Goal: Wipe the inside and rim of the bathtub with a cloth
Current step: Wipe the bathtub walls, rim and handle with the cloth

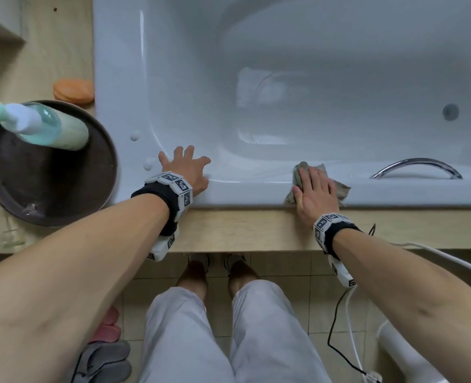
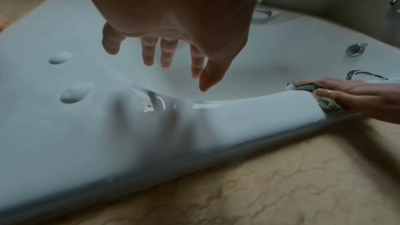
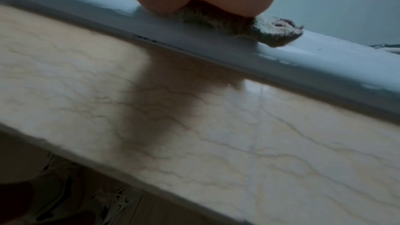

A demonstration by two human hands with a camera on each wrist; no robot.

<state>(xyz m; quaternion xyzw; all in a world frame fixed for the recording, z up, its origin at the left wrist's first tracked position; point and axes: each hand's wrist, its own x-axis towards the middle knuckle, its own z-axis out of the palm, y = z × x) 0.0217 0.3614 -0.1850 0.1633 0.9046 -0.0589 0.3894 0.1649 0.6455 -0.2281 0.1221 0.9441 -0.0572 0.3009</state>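
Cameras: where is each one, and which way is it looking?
Head: on the person's head, looking down at the tub; shows both arms, the left hand, the right hand flat on the cloth, legs and feet.
Left wrist: under the left wrist, looking along the spread fingers across the tub rim.
Right wrist: under the right wrist, looking low along the rim and marble ledge; only the palm's heel shows.
Shared: all three show the cloth on the rim.

We see a beige veined marble ledge (image 1: 245,230) bordering the tub, and below it a floor of pale square tiles (image 1: 306,297). On the ledge at left sits a round dark brown tray (image 1: 49,186). Pink and grey slippers (image 1: 106,352) lie on the floor.
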